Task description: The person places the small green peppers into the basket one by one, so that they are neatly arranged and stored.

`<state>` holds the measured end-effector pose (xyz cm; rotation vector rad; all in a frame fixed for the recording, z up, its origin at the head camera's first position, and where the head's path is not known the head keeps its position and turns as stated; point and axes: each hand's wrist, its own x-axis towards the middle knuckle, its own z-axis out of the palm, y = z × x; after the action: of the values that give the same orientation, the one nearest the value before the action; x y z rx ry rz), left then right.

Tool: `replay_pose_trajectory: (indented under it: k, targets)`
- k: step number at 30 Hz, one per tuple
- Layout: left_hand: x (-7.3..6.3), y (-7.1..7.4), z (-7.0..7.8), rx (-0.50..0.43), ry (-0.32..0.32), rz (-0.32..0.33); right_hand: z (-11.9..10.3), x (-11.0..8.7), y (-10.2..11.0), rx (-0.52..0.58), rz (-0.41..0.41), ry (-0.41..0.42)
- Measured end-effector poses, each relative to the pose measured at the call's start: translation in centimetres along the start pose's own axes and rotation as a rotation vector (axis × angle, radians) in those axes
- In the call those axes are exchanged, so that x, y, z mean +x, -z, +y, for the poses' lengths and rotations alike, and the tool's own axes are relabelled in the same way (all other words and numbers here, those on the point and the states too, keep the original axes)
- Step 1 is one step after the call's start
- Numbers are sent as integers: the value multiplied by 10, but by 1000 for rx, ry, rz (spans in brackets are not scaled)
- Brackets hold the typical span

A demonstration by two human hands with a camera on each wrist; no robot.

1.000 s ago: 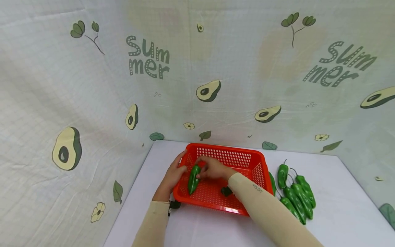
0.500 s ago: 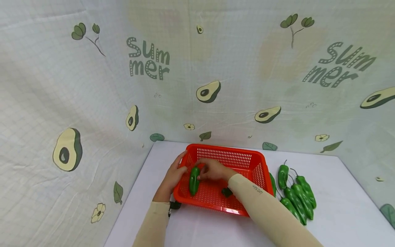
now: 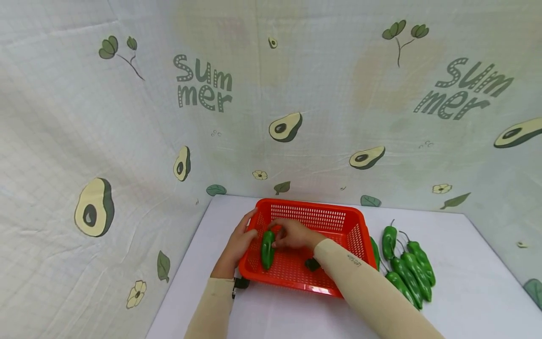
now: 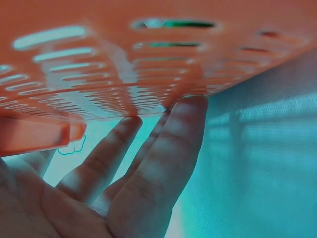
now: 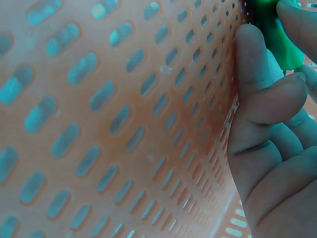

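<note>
Inside the red perforated basket (image 3: 313, 203), a glossy green pepper (image 3: 267, 254) lies along the left wall, its stem end toward the back. My right hand (image 3: 295, 234) reaches in from the right and pinches the pepper near its upper part; the right wrist view shows that green pepper (image 5: 286, 47) at the fingertips. At the basket's left side, my left hand (image 3: 236, 246) holds the rim, thumb over the inner side. In the left wrist view, several fingers (image 4: 158, 168) touch the outside of the perforated wall.
Several more green peppers (image 3: 408, 273) with thin stems lie on the white table (image 3: 461, 301) right of the basket. A dark wrist device (image 3: 312, 263) shows beneath the right forearm. A printed cloth (image 3: 322, 94) hangs behind and at both sides.
The pepper in my right hand has turned more upright in view and shifted slightly toward the basket's front. My left hand keeps its place on the rim.
</note>
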<state>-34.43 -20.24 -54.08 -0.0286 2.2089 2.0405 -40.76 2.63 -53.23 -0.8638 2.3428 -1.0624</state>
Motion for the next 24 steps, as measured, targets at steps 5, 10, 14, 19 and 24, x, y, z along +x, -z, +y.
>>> replay_pose_trajectory:
  k: [5,10,14,19,24]
  targets:
    - [2,-1,0,-7,9,-3,-2,-2,1,-3,12,-12]
    - [1,-1,-1,-2,19,13,-3,-3,1,13,6,-40]
    - [-1,-1,0,2,32,16,-6,-5,3,13,-7,-70]
    - [-1,0,3,16,39,13,-14,-6,9,-12,-28,-103]
    - [-1,-1,5,41,47,15,-24,-10,15,-37,-52,-125]
